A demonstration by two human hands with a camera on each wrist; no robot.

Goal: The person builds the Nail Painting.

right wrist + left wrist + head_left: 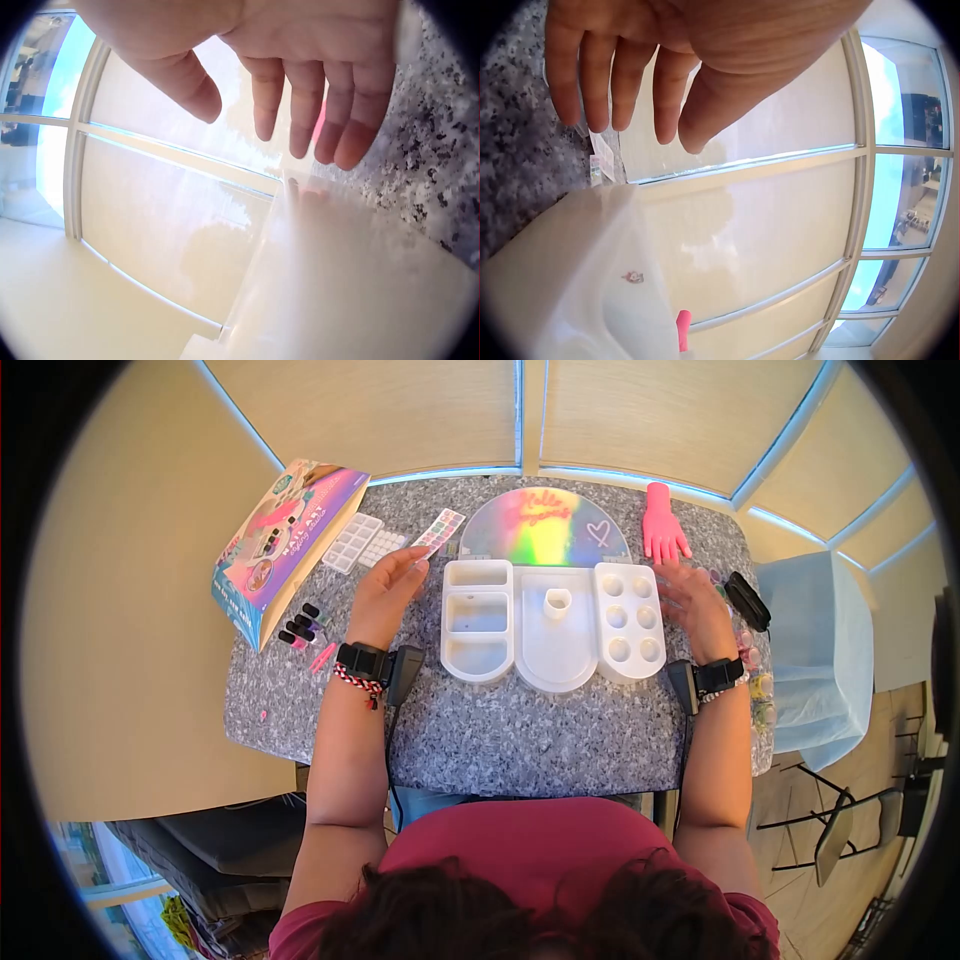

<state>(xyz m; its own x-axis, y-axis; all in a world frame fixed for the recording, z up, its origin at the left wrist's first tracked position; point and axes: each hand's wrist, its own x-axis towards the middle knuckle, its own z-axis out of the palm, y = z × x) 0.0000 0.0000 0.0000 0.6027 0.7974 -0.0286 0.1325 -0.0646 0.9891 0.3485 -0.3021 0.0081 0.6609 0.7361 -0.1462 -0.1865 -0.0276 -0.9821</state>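
My left hand (pixel 390 595) is raised left of the white tray, fingers loosely bent and thumb near the index fingertip. Just past its fingertips is a small sheet of colourful stickers (pixel 440 530), which shows behind the fingers in the left wrist view. Along the tray's other side is my right hand (pixel 698 605), its fingers relaxed and spread, holding nothing. Between both hands stands the white plastic tray (pixel 556 650): sectioned bin at left, short round holder in the middle, six round wells at right. A shiny rainbow panel (pixel 500 530) with pink lettering and a heart rises behind it.
A nail art box (pixel 290 535) stands at back left by white compartment trays (pixel 352 543). Dark-capped bottles (pixel 303 622) lie below it. At back right are a pink model hand (pixel 660 525) and a black case (pixel 747 602); small bottles (pixel 762 687) line the right edge.
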